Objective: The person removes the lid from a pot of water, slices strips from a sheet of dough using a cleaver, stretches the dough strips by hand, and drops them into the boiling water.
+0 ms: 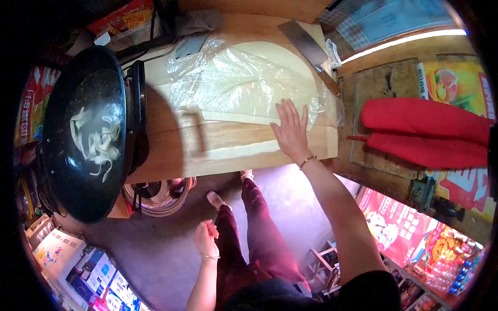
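Observation:
My right hand [291, 127] lies flat, fingers spread, at the lower right edge of a pale sheet of rolled dough [249, 111]. Clear plastic film [207, 72] covers most of that sheet. Along the board's near side lies a separate long strip of dough [238, 150], close to my right wrist. Sheet and strip both rest on a wooden board [228, 135]. Away from the board, over the floor, my left hand [206, 238] hangs with its fingers curled in; nothing shows in it.
At the left stands a large black wok [57, 155] holding strips of dough. A cleaver [306, 46] lies across the board's far right corner. Red padded cloth [420, 116] rests on the wooden surface at right. Beneath the wok is a round metal pot [161, 202].

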`<action>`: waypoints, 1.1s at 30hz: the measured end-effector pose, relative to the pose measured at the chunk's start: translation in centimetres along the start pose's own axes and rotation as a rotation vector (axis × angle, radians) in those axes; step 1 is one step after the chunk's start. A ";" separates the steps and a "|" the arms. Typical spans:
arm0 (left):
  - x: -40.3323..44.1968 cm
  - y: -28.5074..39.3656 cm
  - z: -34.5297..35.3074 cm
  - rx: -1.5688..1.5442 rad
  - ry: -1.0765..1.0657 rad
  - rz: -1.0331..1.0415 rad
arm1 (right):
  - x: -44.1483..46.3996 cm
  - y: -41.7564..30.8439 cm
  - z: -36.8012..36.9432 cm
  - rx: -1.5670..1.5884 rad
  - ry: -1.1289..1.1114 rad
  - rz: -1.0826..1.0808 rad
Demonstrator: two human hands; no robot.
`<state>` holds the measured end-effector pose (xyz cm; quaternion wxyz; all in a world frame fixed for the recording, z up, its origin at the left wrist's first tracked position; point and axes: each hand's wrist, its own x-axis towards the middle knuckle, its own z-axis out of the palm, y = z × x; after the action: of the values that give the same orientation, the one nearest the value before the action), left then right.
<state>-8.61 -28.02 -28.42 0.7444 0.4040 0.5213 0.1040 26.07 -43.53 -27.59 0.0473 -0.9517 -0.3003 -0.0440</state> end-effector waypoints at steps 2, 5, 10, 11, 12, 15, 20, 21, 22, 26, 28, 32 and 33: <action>-0.1 0.8 0.5 -0.001 -0.044 -0.001 | 0.7 0.3 -0.4 0.021 -0.008 0.007; 0.1 0.2 0.3 -0.003 -0.058 -0.048 | 1.0 1.4 -0.1 -0.016 0.013 0.041; 0.6 -0.6 0.9 0.007 -0.073 -0.015 | 1.2 2.3 0.5 0.008 0.008 0.026; 0.4 -0.2 1.3 0.012 -0.062 -0.030 | 1.2 2.2 0.4 -0.005 0.014 0.019; 0.1 0.1 1.7 0.017 -0.049 -0.043 | 1.2 2.1 0.3 0.001 0.018 0.019; -0.5 1.0 2.4 -0.032 -0.060 -0.036 | 0.8 2.9 0.0 -0.030 0.009 -0.048; 0.3 0.2 1.1 0.031 -0.078 -0.018 | -0.3 3.6 0.6 0.014 0.025 0.066; 0.6 0.2 1.6 0.028 -0.082 -0.017 | -0.1 3.8 0.6 0.010 0.029 0.065; 0.6 0.3 1.8 0.014 -0.069 -0.017 | -0.1 3.6 0.5 0.019 0.017 0.064; 0.3 1.5 2.6 -0.033 -0.034 -0.031 | -0.3 4.7 -0.5 0.004 -0.033 0.131; 0.5 1.5 2.1 -0.042 -0.057 -0.046 | -1.0 5.9 0.4 -0.009 0.009 0.142; 1.6 1.1 2.2 -0.004 -0.023 0.007 | -0.2 7.0 0.1 -0.089 0.042 0.085; 2.1 1.1 2.5 -0.017 -0.031 0.008 | -0.2 7.2 0.4 -0.074 0.041 0.083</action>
<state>-5.26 -27.36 -28.75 0.7553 0.4013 0.5074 0.1049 30.09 -49.43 -28.41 0.0201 -0.9633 -0.2578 -0.0726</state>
